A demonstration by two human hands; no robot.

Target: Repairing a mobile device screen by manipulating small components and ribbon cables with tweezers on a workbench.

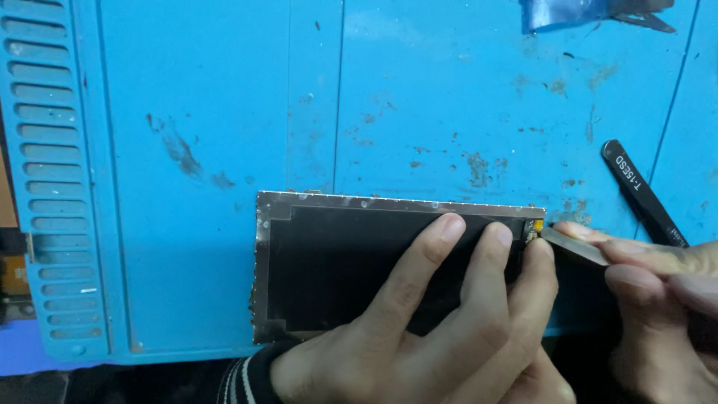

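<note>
blue tabletop mat (224,112), stained, slotted along its left edge. dark display panel (329,262) lies flat near the front edge; black tweezers (643,193) at the right edge.

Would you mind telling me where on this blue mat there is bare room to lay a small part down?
The widest bare patch of the blue mat lies above the dark panel, right of the slotted strip. It is crowded around the left hand, right hand, flat tool and black tweezers.
</note>
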